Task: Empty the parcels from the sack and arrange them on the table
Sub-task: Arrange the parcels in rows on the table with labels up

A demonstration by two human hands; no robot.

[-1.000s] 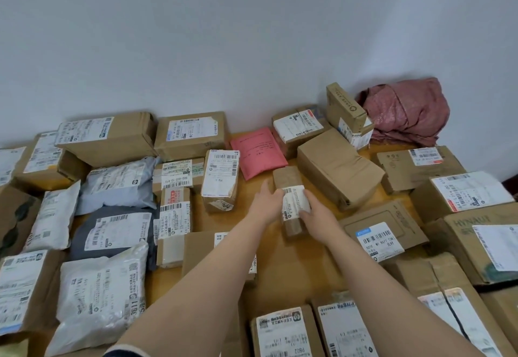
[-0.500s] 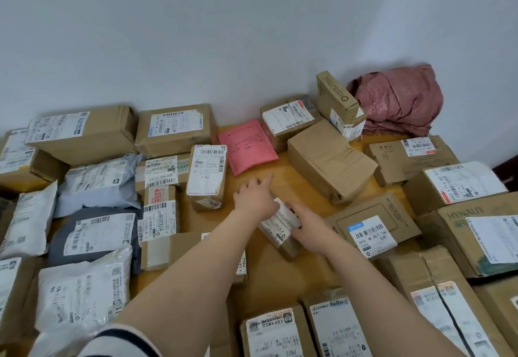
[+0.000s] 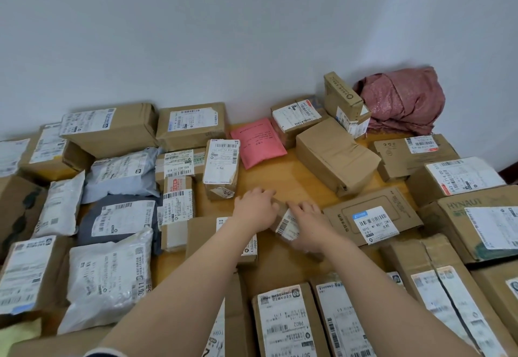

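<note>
Since a second ago: the small parcel (image 3: 286, 223) has turned from end-on to slantwise and come nearer the person. Both arms have drawn back with it.

Edges and open room:
- Beyond the fingertips lies the one bare strip of counter (image 3: 280, 185).
- That strip is bounded past the left grip (image 3: 256, 212) by a labelled carton (image 3: 221, 167).
- Its far end is closed by a pink mailer (image 3: 256, 142).
- Past the right grip (image 3: 311, 227) a plain brown box (image 3: 333, 157) lies aslant along it.
- Just outboard of the right grip lies a flat carton with a blue-tagged label (image 3: 372, 219). Its near corner sits close beside the knuckles.
- Under the left forearm another flat carton (image 3: 201, 233) is partly covered.
- Parcels are packed edge to edge on either side and on the near side of the wrists.
- The crumpled pink sack (image 3: 403, 101) sits well beyond the right grip, in the corner against the wall.

Grip:
- The left grip is cupped, fingers curved over the parcel's far end.
- The right grip has its fingers bent over the parcel's top and right flank; the thumb is hidden.
- The parcel is clamped between the two, with only its barcode label and a little brown card showing in the gap.
- The parcel sits low at counter level, label up. Whether its underside touches the wood, I cannot tell.
</note>
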